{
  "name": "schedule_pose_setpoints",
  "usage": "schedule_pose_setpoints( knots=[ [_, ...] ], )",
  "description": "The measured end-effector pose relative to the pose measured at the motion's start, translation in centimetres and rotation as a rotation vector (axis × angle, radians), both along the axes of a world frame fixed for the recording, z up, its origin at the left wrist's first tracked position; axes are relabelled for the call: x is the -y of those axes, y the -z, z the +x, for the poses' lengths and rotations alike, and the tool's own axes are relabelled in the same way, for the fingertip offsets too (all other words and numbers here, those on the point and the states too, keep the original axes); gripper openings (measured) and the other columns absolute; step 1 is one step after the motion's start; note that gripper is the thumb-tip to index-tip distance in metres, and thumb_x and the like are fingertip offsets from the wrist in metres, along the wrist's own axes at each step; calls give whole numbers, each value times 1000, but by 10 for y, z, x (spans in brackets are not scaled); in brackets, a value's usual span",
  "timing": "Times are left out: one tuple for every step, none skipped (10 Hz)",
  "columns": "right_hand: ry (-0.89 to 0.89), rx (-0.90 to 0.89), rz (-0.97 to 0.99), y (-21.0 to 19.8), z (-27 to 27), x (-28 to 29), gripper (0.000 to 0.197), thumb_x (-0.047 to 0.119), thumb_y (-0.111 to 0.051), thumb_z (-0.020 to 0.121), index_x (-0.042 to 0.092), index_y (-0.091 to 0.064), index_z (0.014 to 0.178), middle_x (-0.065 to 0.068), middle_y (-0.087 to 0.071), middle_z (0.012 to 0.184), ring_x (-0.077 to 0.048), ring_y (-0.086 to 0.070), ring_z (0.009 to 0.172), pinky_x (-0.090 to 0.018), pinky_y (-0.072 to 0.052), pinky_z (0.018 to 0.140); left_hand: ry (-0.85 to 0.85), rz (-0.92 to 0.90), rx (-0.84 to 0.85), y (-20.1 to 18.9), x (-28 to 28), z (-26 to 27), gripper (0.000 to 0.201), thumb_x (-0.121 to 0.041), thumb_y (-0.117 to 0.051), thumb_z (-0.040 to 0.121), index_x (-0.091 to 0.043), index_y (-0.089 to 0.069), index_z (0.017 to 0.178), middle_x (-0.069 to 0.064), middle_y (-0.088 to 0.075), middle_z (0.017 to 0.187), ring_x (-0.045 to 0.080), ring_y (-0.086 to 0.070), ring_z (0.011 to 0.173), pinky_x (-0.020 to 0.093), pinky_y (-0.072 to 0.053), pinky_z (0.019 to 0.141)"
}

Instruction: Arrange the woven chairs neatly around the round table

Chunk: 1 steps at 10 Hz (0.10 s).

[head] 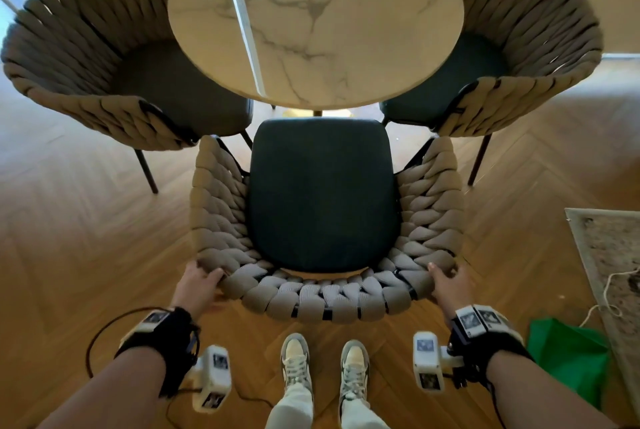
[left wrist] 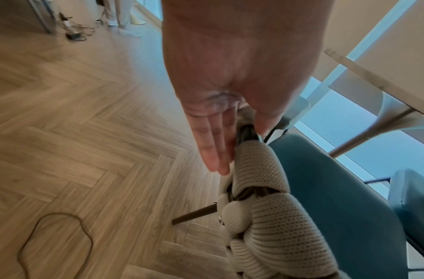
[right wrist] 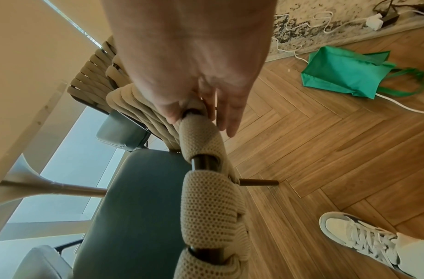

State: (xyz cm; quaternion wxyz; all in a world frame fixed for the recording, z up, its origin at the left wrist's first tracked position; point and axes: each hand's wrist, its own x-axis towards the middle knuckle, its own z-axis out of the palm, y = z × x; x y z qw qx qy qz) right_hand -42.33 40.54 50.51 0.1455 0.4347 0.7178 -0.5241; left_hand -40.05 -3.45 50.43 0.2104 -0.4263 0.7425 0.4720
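Note:
A round marble table (head: 315, 23) stands at the top centre of the head view. Two woven chairs, one at the left (head: 86, 57) and one at the right (head: 530, 47), have their dark seats tucked partly under it. A third woven chair (head: 322, 193) stands in front of me, its seat front just short of the table edge. My left hand (head: 201, 281) holds the back rim's left corner. In the left wrist view the rim (left wrist: 256, 164) sits between thumb and straight fingers (left wrist: 213, 151). My right hand (head: 446, 281) holds the right corner the same way, thumb inside the rim (right wrist: 201, 136).
Herringbone wood floor lies all around. A green bag (head: 568, 356) and a rug (head: 609, 272) with a white cord (head: 609, 293) lie at my right. A brown cable (left wrist: 55, 243) loops on the floor at my left. My shoes (head: 325, 366) stand just behind the chair.

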Motion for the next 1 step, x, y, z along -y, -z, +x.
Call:
schedule_pose_setpoints(
  knots=[
    [32,28,5,3,6,-19,69,33,-65,91,11,-35,148,-16,-51,142,-39,-55,124,-58,-45,103,3,84,30,-16,9,29,30,-30,-55,105,-15,-51,132,19,-66,107,31,-68,70,42,-54,66]
  ],
)
